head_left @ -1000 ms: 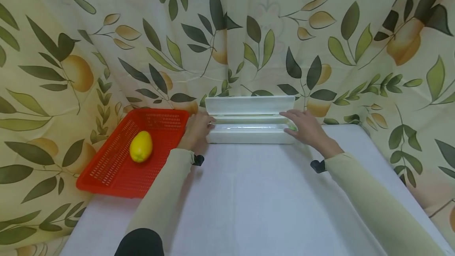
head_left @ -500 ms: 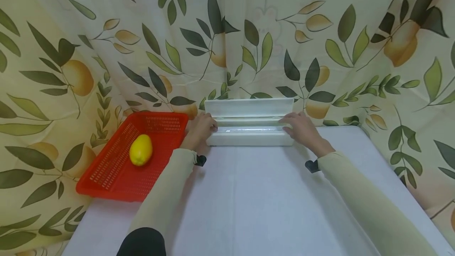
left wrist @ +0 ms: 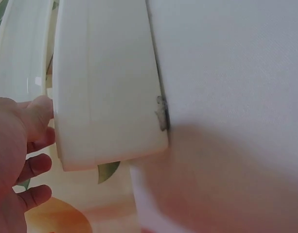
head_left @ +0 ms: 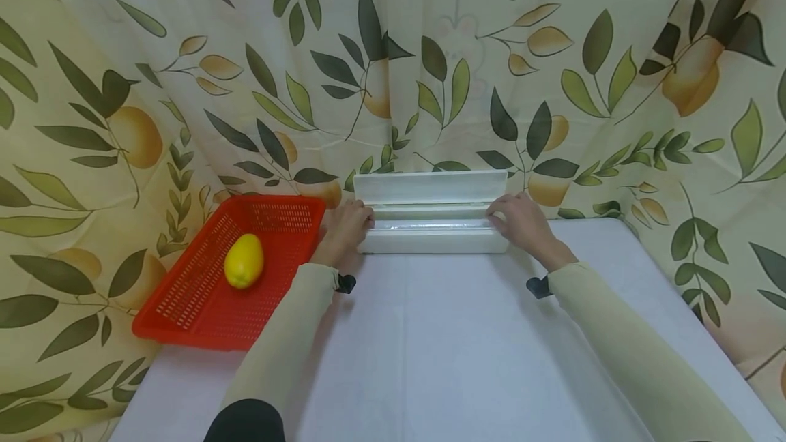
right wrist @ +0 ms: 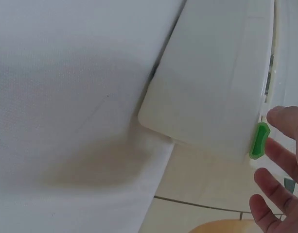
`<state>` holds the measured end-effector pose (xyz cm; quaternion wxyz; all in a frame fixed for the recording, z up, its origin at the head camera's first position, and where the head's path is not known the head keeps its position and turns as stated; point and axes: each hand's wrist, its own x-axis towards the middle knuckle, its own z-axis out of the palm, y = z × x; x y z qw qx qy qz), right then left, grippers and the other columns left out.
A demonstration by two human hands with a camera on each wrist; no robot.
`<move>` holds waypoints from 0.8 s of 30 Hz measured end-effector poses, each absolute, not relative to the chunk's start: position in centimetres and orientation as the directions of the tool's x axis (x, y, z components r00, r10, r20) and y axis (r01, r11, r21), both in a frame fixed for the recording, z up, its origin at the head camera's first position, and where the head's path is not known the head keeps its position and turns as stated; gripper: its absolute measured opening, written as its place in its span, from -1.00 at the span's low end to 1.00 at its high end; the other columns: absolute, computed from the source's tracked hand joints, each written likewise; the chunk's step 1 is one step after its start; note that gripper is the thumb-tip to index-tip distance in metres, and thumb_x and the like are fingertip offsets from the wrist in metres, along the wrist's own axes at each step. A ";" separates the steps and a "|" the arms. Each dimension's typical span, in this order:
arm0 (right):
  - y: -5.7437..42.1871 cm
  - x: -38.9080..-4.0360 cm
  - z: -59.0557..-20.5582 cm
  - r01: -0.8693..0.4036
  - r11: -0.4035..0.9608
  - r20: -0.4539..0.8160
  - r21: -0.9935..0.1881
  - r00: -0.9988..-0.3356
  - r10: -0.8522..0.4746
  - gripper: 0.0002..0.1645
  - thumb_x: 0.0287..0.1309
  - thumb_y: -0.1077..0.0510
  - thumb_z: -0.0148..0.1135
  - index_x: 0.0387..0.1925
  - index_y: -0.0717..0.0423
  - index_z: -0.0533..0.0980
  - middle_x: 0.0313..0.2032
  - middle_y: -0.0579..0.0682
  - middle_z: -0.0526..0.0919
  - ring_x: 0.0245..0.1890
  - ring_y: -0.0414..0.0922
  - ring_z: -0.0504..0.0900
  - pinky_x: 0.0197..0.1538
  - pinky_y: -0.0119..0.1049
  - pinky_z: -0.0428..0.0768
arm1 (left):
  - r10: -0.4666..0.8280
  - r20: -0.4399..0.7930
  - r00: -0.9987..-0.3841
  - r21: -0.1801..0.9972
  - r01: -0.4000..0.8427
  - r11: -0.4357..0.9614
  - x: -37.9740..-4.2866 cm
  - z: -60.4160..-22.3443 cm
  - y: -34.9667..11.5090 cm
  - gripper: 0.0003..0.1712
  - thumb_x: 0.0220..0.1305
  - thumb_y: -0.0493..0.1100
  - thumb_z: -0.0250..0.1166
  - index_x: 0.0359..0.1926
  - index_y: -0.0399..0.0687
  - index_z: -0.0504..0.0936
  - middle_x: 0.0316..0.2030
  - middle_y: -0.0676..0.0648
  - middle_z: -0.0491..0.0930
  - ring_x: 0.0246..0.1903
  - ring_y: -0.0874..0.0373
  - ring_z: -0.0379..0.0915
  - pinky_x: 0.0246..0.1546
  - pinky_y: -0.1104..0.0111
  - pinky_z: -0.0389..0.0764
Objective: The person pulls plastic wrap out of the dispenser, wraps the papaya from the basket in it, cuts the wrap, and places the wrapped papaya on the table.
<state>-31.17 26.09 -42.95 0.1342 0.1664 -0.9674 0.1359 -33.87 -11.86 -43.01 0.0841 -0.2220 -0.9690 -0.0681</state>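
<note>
A white cling film dispenser lies near the table's back edge, its long lid raised. Inside, a strip of clear cling film shows a glossy streak. My left hand is at the left end, thumb and forefinger pinching at the film's edge; its other fingers curl loosely beside the case. At the opposite end, my right hand pinches likewise, near a green tab on the case. The thin film between the fingertips is hard to make out.
A red perforated basket stands at the table's left, beside my left forearm. It holds a yellow lemon-like fruit. A white cloth covers the table. A leaf-patterned curtain hangs close behind the dispenser.
The right hand has drawn slightly inward, its thumb and forefinger coming closer together at the film's end. The left hand has shifted slightly onto its end. Lid, basket and fruit keep their places.
</note>
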 end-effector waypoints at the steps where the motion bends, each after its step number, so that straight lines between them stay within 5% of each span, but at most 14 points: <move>1: 26.1 -31.2 -42.9 -0.356 0.908 0.307 -0.222 -0.909 -0.281 -0.83 0.27 0.23 0.39 -0.11 0.16 0.74 0.01 0.21 0.72 -0.04 0.20 0.52 -0.03 0.07 0.50 | 0.414 0.201 -0.888 0.106 0.439 0.892 -33.8 -43.0 -11.9 -0.85 0.40 -0.14 0.36 -0.07 0.03 0.78 -0.19 -0.04 0.64 -0.14 0.03 0.41 -0.02 0.20 0.53; 12: 26.0 -31.4 -42.5 -0.326 0.904 0.316 -0.278 -0.919 -0.234 -0.78 0.34 0.20 0.31 -0.09 0.24 0.72 0.03 0.29 0.69 -0.03 0.25 0.53 -0.02 0.12 0.47 | 0.461 0.282 -0.842 0.315 0.535 0.784 -33.7 -43.8 -13.0 -0.79 0.39 -0.14 0.37 -0.03 -0.04 0.81 -0.09 -0.11 0.66 -0.04 0.00 0.43 -0.04 0.15 0.50; 24: 25.9 -31.6 -42.4 -0.305 0.901 0.339 -0.310 -0.920 -0.195 -0.76 0.35 0.20 0.29 -0.08 0.27 0.71 0.02 0.31 0.70 0.01 0.28 0.55 0.05 0.17 0.46 | 0.375 0.253 -0.892 0.248 0.435 0.866 -34.0 -43.5 -12.3 -0.83 0.39 -0.11 0.38 -0.08 0.07 0.84 -0.14 -0.02 0.67 -0.09 0.04 0.42 -0.05 0.20 0.48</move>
